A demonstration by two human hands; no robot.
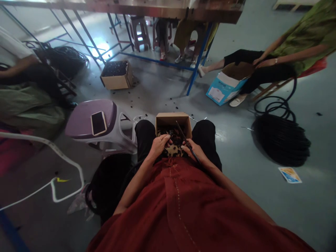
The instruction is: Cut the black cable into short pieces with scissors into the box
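Note:
Between my knees sits an open cardboard box (173, 115), with many small black pieces (175, 149) scattered inside it. My left hand (158, 145) is over the box's left side, its thumb and fingers pinched on a small black piece (171, 133). On the other side, my right hand (195, 151) is closed around a long thin dark rod (181, 131). The rod slants up and left over the box, and its far end lies along my wrist. I cannot make out exactly what kind of thing it is.
A purple stool (78, 117) with a phone (98, 123) stands left. Ahead are a cardboard box of black pieces (117, 78) and a long table (157, 9). A person at right holds a blue-white box (223, 87) near a black coil (282, 140). Another person sits left.

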